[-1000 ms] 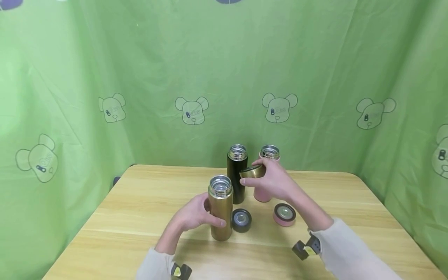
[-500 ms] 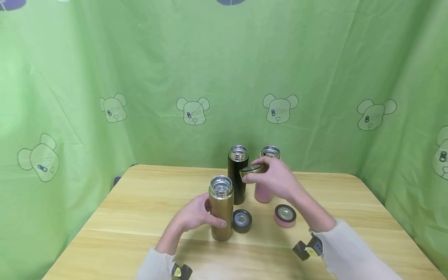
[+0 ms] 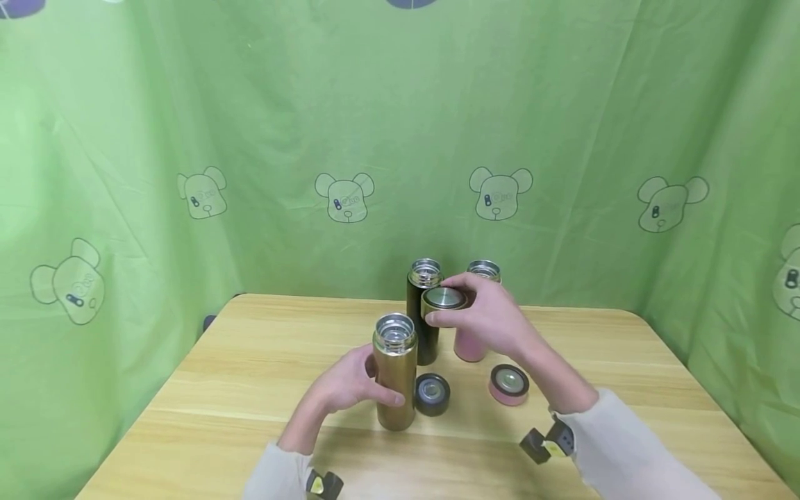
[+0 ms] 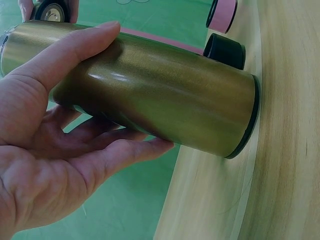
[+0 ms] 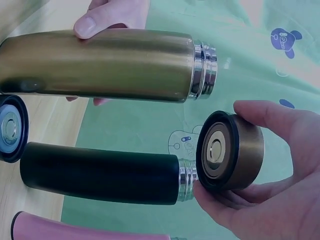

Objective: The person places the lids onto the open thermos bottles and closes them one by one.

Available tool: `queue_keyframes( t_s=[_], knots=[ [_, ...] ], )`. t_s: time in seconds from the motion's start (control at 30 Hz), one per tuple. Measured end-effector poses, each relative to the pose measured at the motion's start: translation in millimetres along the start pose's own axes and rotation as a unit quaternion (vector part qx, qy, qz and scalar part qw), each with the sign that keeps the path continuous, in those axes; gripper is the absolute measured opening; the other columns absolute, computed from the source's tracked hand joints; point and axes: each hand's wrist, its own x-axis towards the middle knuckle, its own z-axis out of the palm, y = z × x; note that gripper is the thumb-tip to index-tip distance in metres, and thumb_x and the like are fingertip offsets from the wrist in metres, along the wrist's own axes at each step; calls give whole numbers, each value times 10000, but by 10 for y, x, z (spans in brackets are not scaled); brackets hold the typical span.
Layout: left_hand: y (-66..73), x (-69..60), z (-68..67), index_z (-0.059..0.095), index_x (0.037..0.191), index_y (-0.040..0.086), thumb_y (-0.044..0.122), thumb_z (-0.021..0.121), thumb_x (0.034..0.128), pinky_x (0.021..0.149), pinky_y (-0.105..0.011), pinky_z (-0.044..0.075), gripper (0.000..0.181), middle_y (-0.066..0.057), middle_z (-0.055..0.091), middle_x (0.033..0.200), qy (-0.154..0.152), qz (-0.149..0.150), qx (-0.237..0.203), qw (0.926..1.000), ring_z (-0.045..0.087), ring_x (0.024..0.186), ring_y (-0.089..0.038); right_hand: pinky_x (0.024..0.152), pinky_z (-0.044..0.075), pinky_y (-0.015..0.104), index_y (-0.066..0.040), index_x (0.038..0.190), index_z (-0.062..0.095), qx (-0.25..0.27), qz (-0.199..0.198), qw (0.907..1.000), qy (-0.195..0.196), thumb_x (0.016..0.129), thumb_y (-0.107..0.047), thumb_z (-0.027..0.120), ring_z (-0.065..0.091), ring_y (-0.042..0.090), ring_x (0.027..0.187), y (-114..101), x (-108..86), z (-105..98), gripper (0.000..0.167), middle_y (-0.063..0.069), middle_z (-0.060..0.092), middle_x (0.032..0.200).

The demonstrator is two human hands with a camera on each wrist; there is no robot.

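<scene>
Near the middle of the table, my left hand [image 3: 346,382] grips a gold thermos bottle [image 3: 396,371] with thumb and fingers around its body. This bottle stands upright, its steel threaded neck uncovered. My right hand [image 3: 494,321] pinches the gold lid [image 3: 445,298] between thumb and fingers, up and right of the gold bottle's mouth and apart from it. A silvery disc on the lid's top shows in the head view. Its round underside, with a black rim, appears in the right wrist view, level with the black bottle's [image 5: 100,172] neck.
Behind stand the uncapped black thermos [image 3: 428,347] and an uncapped pink thermos [image 3: 469,345], partly hidden by the right hand. A black lid [image 3: 432,394] lies beside the gold bottle. Farther right, a pink lid [image 3: 508,389] lies underside up on the wooden table [image 3: 250,389].
The gold lid has tilted in my right hand, so its silvery top now faces the head camera, and it has shifted slightly left. My left hand and the gold bottle have stayed put.
</scene>
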Motion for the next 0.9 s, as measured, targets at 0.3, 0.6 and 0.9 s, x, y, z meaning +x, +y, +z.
queue_keyframes(
  t_s=[0.3,0.6,0.9],
  knots=[
    [-11,-3,-5,565,1380,260,270,927,690,1087,-492,467,780,50,667,1303,21,27,104,9999,615,1226,-199,1003,503,492,-135,1366,595,11,-164,9999,36,774,-461,829,655,277,1120,-93,-4,34,715,83,692,1219],
    [16,-13,-15,556,1393,262,274,922,696,1086,-500,465,787,44,662,1312,-4,51,122,9999,614,1229,-203,990,529,453,-119,1378,584,294,-327,9990,-99,759,-419,867,667,260,1111,-185,-48,110,743,92,692,1227],
    [29,-14,-9,561,1388,281,284,922,703,1084,-493,467,774,58,667,1302,-22,47,171,9998,621,1215,-190,972,547,416,-146,1351,616,309,-644,9974,-135,732,-399,890,679,209,1074,-293,-57,219,723,46,707,1209]
  ],
)
